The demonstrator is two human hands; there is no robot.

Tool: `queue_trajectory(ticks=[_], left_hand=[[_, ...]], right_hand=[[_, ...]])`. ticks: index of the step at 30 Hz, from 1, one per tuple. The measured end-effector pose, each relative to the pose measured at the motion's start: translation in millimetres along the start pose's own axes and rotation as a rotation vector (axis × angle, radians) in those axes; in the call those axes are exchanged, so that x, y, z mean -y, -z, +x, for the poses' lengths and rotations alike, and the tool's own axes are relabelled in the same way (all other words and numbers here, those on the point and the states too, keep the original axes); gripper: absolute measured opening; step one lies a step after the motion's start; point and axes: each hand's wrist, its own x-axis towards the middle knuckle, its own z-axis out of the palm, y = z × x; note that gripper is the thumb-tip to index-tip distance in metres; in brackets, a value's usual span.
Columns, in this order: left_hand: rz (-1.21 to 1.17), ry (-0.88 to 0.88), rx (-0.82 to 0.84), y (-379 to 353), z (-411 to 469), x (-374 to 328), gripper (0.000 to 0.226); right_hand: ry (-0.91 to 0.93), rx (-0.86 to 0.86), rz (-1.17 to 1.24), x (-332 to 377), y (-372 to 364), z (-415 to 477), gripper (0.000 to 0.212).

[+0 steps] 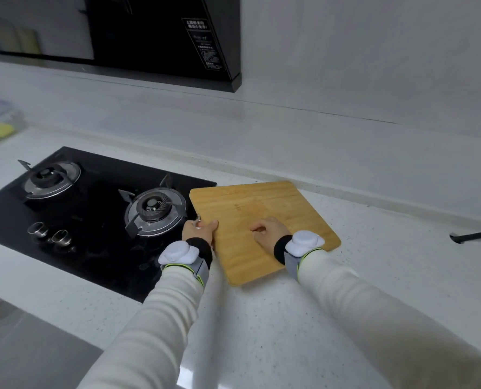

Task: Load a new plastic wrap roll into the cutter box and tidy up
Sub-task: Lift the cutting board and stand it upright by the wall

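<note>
Your left grip is holding the left edge of the flat yellow-brown wooden cutting board, with the thumb on top. Your right grip rests on top of the board with its fingers curled in. You cannot tell if it holds anything small.

The board lies flat on the white speckled desk, just beside the black glass gas stove.

The new plastic wrap roll and the cutter box are not in view here, so you will have to look for them.

The board looks stiff and hard, and likely a bit heavy. It will not bend. Hold it by two edges, one grip on each side, so it does not tip.

The roll will likely be light, and its film thin, clingy and easy to tear. Hold it by its two ends, not by the loose film.
</note>
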Motion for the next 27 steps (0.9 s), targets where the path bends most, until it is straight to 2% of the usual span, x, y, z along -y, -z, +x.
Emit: queue_trajectory(ticks=[12, 17, 22, 27], left_hand=[[0.229, -0.386, 0.043, -35.1, -93.6, -92.1, 0.027], [0.228, -0.501, 0.150, -68.3, -141.6, -125.3, 0.023], [0.261, -0.639, 0.281, -103.5, -190.1, -147.4, 0.037], [0.300, -0.740, 0.388, -134.2, -224.3, -157.2, 0.030]], right_hand=[[0.023, -0.222, 0.007, -9.2, 80.5, -40.1, 0.031], [-0.012, -0.320, 0.044, -30.8, 130.2, -71.3, 0.035], [-0.053, -0.391, 0.133, -59.2, 177.1, -109.5, 0.042], [-0.105, -0.585, 0.117, -87.0, 226.6, -144.3, 0.064]])
